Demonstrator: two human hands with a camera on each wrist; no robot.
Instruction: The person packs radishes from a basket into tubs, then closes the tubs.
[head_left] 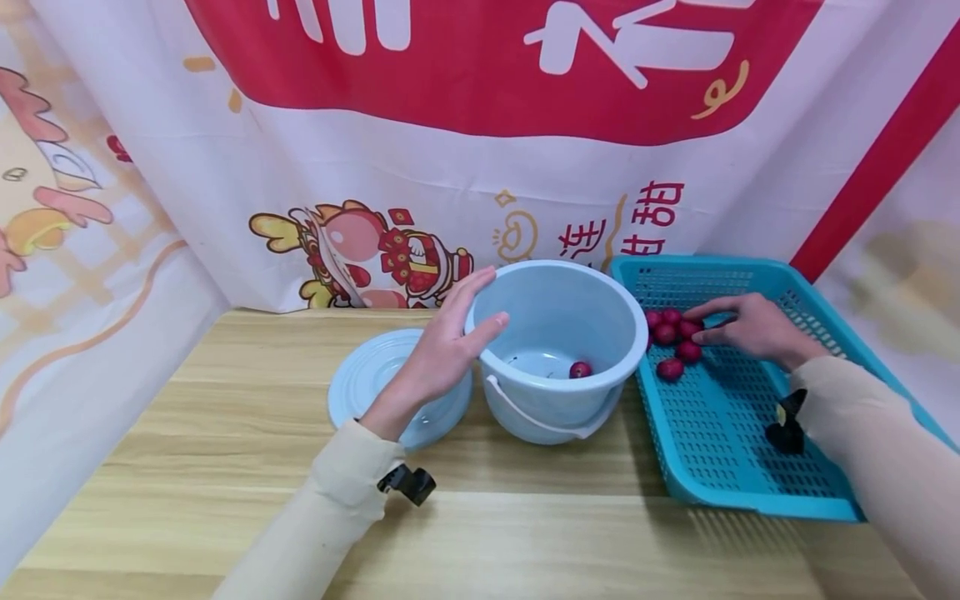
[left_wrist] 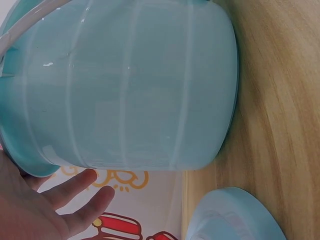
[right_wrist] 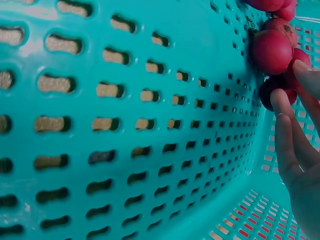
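My left hand (head_left: pixel 448 343) rests at the left rim of a light-blue bucket (head_left: pixel 536 414), its thumb over the edge. In the left wrist view the fingers (left_wrist: pixel 90 207) lie extended alongside the outer wall. One red radish (head_left: pixel 580 369) sits on the bucket's floor. Over at the right, my right hand (head_left: pixel 757 327) is down in a turquoise basket (head_left: pixel 708 433), thumb and fingers about a radish (head_left: pixel 688 330) at the edge of a small cluster. More radishes (right_wrist: pixel 272 51) lie against one another in the right wrist view; the fingers partly cover the nearest ones.
A round light-blue lid (head_left: pixel 360 375) lies on the wooden table (head_left: pixel 187 467) left of the bucket. The bucket's white handle (head_left: pixel 536 425) hangs down at the front. A printed red and white cloth (head_left: pixel 360 167) hangs behind. The basket's perforated walls stand around the right hand.
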